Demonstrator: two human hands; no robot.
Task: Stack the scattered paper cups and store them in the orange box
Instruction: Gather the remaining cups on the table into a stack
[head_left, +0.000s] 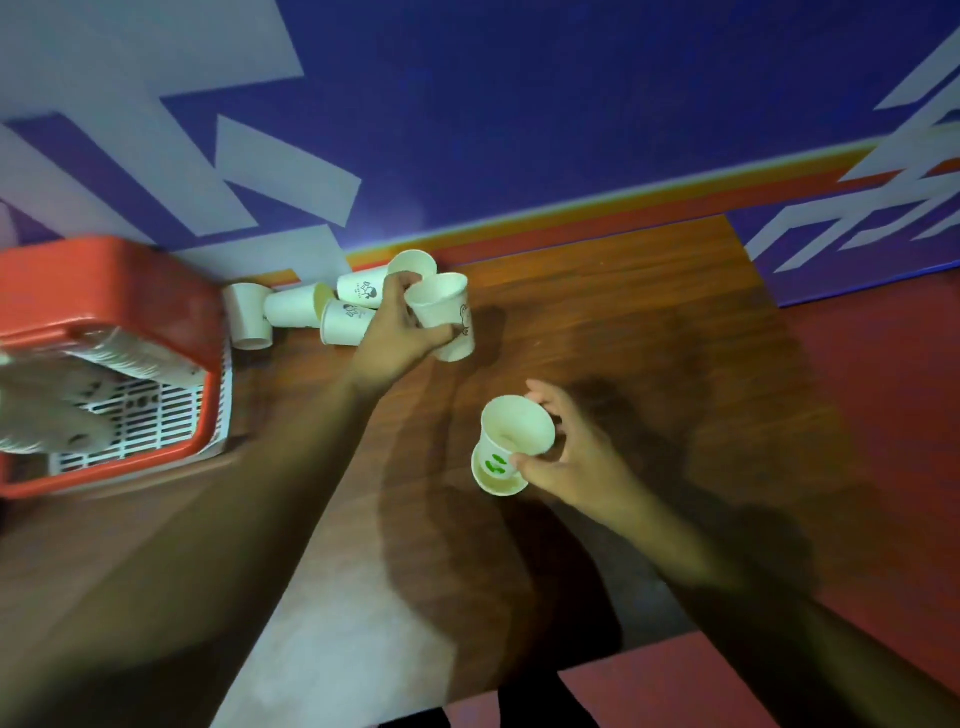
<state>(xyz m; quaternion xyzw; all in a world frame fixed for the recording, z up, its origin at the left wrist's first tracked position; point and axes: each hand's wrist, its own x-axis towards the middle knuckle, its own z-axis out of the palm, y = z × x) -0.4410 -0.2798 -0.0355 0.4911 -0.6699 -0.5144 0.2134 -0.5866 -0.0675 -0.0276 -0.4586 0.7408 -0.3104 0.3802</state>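
**A:** The left hand (400, 332) is out at the far side of the brown wooden table (649, 322). Its fingers are wrapped round a white paper cup with a dark line drawing (441, 312), just beside the heap of tipped white paper cups (296, 312).

**B:** And the right hand (571, 457)?

**A:** Nearer. It's pinching a white paper cup with a green print (511, 434) by the rim, mouth up. That one looks nested in another beneath.

**B:** So the drawn cup goes in next?

**A:** I'd say so. Bring it over mouth-up, centre base over rim and drop it straight. Don't squeeze, paper walls buckle. The orange plastic box with white slatted sides (104, 280) sits at the left, with blurred stacks inside.
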